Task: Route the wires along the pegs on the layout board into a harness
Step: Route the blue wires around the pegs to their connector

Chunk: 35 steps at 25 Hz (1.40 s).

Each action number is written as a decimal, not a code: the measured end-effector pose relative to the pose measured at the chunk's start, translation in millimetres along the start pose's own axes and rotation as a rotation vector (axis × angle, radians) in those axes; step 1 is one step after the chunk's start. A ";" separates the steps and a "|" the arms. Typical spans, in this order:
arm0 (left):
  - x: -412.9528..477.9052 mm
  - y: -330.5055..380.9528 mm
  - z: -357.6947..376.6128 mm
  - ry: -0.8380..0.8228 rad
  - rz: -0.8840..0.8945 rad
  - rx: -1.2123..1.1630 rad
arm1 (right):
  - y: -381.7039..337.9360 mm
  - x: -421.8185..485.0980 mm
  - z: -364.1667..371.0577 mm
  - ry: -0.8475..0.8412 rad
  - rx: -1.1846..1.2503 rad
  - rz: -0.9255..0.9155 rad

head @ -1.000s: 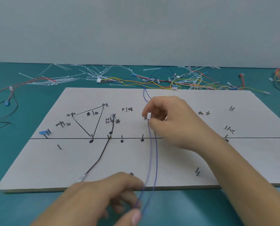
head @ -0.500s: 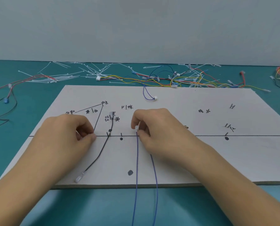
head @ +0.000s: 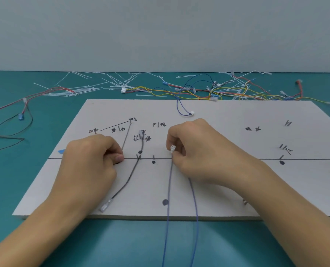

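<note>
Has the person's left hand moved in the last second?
Yes. The left hand went from the pale layout board's near edge forward onto it, reaching the drawn black line.

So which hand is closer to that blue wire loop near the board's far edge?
Right. The right hand, pinching a white connector, is just this side of the blue wire loop; the left hand lies well off to the left.
</note>
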<state>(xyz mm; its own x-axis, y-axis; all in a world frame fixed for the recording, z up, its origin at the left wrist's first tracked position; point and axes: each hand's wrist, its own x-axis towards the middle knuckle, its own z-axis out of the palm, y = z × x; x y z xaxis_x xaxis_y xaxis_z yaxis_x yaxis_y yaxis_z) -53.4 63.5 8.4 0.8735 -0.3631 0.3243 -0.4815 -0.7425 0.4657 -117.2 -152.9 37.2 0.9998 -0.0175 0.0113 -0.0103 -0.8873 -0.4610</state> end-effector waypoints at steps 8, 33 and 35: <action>-1.5 29.1 15.5 -0.036 0.029 -0.056 | 27.9 -9.5 -23.2 -0.046 -0.084 0.092; 67.7 29.5 -2.2 -0.364 -0.369 -0.926 | -20.8 99.8 -55.7 -0.126 0.468 0.111; 66.9 29.8 -1.3 -0.378 -0.406 -1.017 | -22.1 103.0 -57.2 -0.142 0.497 0.095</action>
<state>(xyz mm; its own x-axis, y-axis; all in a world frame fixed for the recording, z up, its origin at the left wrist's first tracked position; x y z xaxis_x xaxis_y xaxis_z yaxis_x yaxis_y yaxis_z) -9.5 17.8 45.0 0.8599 -0.4746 -0.1880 0.1543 -0.1094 0.9819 -15.0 -161.5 99.3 0.9879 0.0058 -0.1552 -0.1255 -0.5589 -0.8197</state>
